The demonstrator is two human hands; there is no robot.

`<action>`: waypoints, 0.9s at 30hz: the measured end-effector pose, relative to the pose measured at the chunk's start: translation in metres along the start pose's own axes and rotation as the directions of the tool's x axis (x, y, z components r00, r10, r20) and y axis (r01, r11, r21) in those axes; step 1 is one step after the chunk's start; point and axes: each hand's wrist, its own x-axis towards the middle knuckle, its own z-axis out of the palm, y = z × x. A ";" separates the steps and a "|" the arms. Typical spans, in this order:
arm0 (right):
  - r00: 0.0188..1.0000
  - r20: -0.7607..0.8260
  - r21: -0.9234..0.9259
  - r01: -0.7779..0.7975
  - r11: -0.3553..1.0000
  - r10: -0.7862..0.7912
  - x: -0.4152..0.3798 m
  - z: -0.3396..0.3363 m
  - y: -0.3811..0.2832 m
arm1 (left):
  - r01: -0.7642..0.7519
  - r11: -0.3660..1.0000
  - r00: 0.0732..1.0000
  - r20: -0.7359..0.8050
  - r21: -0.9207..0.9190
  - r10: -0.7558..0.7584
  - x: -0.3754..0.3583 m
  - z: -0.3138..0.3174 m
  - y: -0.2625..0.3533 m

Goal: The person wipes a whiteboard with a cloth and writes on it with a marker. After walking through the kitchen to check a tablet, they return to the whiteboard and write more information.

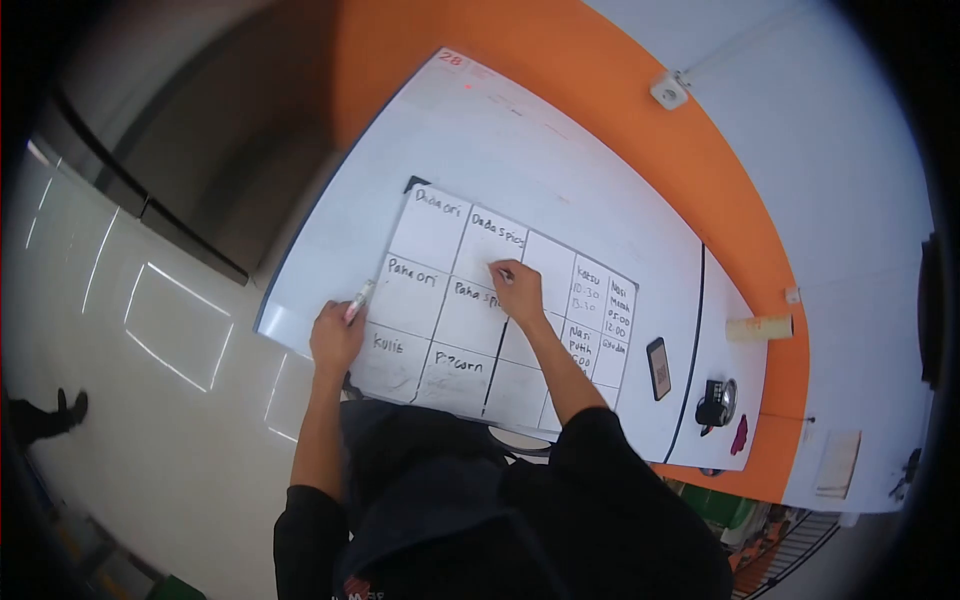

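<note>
A whiteboard [470,345] ruled into boxes with handwritten black words lies on the white table. My left hand [337,338] is at the board's left edge, its fingers closed around a marker [362,297] with a pale barrel, tip end pointing up. My right hand [517,288] rests over the board's middle, by the box headed "Dada spicy". Its fingers are drawn together against the surface; whether anything sits between them is hidden. My right wrist and forearm cover part of the lower boxes. Grey smudges show in the bottom row.
A dark phone [658,368] lies on the table right of the board. Farther right are a yellowish roll [760,328] and a black-and-silver device [716,403]. An orange wall band [600,70] runs behind the table. At far left, a person's dark shoe [72,408] shows on the tiled floor.
</note>
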 end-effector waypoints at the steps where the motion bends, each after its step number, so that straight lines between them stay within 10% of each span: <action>1: 0.996 -0.074 0.065 -0.050 0.997 0.054 -0.011 -0.007 0.003 | -0.006 1.000 1.000 -0.004 0.023 0.006 0.000 -0.001 -0.001; 11: 0.890 -0.257 -0.017 -0.395 0.919 0.378 -0.070 -0.166 0.140 | 0.012 0.998 1.000 -0.026 0.064 -0.010 -0.002 0.011 0.002; 27: 0.999 0.020 -0.199 -0.041 0.979 0.046 -0.053 -0.142 0.182 | 0.100 0.990 0.988 -0.128 0.102 -0.086 0.009 0.030 -0.012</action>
